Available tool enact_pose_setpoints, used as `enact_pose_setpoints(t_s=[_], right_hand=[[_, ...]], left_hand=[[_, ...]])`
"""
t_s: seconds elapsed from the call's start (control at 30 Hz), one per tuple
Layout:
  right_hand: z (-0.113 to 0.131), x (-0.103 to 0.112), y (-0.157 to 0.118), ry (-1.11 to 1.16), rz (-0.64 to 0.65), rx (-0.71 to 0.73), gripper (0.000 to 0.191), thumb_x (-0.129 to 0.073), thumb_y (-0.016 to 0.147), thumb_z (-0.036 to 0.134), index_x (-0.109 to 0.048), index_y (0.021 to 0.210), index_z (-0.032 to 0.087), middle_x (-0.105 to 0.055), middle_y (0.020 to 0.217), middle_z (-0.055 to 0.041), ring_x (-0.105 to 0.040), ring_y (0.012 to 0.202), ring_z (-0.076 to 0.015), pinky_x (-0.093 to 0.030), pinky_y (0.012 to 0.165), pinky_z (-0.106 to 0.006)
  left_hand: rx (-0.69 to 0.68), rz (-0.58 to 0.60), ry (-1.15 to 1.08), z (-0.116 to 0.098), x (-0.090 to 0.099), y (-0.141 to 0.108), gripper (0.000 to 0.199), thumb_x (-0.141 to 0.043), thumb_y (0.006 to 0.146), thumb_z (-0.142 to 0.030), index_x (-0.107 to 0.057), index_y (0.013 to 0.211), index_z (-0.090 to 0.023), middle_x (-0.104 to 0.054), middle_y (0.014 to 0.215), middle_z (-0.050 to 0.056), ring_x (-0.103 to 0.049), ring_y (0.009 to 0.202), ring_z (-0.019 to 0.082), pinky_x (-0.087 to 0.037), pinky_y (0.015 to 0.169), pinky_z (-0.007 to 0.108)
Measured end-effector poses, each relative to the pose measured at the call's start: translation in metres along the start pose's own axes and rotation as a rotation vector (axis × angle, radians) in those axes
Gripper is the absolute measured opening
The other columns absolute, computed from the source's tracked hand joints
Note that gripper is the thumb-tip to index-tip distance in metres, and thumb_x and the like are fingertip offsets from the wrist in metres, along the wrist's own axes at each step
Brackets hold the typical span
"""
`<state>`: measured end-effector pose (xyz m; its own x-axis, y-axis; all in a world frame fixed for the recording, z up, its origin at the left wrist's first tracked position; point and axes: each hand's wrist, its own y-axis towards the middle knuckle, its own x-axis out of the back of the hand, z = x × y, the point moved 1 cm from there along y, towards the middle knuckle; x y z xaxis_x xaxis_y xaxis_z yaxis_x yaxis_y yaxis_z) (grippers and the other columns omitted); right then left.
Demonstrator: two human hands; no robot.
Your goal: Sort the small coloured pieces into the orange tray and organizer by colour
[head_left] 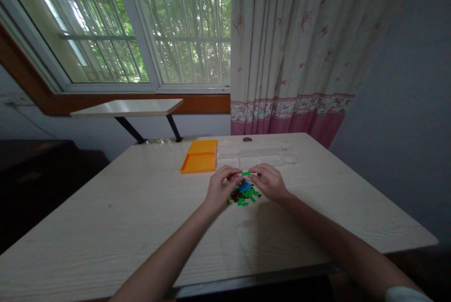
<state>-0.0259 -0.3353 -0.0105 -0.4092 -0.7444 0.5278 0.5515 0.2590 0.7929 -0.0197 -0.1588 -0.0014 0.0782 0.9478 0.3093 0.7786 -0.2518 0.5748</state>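
Note:
Between my two hands is a small bright green plastic piece [245, 174], held level above the table. My left hand [222, 185] pinches its left end with thumb and fingertips, and my right hand [270, 181] pinches its right end. Just below them on the table lies a loose pile of small plastic pieces [249, 194] in green, blue, dark brown and a little yellow. My fingers partly cover the pile. The exact kind of the green piece is too small to make out.
An open orange case [199, 163] lies beyond my left hand. Behind my right hand is a clear plastic tray [253, 157] with compartments. A dark round object [247, 139] rests near the back edge of the pale table [148, 208]. A small raised shelf [130, 107] stands back left.

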Motion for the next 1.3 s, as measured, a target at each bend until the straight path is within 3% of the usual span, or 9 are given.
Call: enact_pose_setpoints(t_s=[0.6, 0.9, 1.1, 1.3], right_hand=[[0.0, -0.002, -0.001, 0.01, -0.009, 0.028, 0.013, -0.05, 0.082, 0.024, -0.061, 0.085, 0.018, -0.063, 0.079, -0.0051, -0.057, 0.074, -0.0139, -0.044, 0.07, -0.027], [0.004, -0.003, -0.001, 0.148, -0.008, -0.071, 0.014, -0.048, 0.082, 0.023, -0.06, 0.08, 0.017, -0.061, 0.074, -0.0039, -0.056, 0.071, -0.013, -0.045, 0.067, -0.024], [0.004, -0.005, 0.0, 0.176, -0.01, -0.126, 0.014, -0.05, 0.081, 0.025, -0.061, 0.077, 0.018, -0.061, 0.071, -0.0034, -0.056, 0.067, -0.0126, -0.045, 0.063, -0.023], [0.002, -0.003, 0.0, 0.112, 0.025, -0.064, 0.014, -0.051, 0.081, 0.025, -0.063, 0.082, 0.018, -0.063, 0.073, -0.0037, -0.055, 0.063, -0.0116, -0.044, 0.062, -0.024]], left_hand=[[0.06, 0.028, -0.029, -0.001, -0.001, 0.0, 0.017, -0.056, 0.075, -0.031, -0.063, 0.076, -0.015, -0.058, 0.071, 0.003, -0.052, 0.068, 0.012, -0.04, 0.063, 0.023], [0.304, 0.012, -0.353, 0.016, -0.012, -0.002, 0.016, -0.062, 0.069, -0.03, -0.062, 0.071, -0.013, -0.057, 0.063, 0.0, -0.05, 0.059, 0.009, -0.038, 0.056, 0.02], [0.356, -0.008, -0.43, 0.015, -0.013, -0.001, 0.018, -0.065, 0.065, -0.029, -0.062, 0.067, -0.012, -0.056, 0.059, -0.001, -0.047, 0.056, 0.008, -0.037, 0.055, 0.019], [0.441, -0.045, -0.52, 0.01, -0.012, 0.002, 0.022, -0.071, 0.058, -0.03, -0.063, 0.066, -0.011, -0.057, 0.055, 0.0, -0.047, 0.051, 0.007, -0.037, 0.051, 0.019]])
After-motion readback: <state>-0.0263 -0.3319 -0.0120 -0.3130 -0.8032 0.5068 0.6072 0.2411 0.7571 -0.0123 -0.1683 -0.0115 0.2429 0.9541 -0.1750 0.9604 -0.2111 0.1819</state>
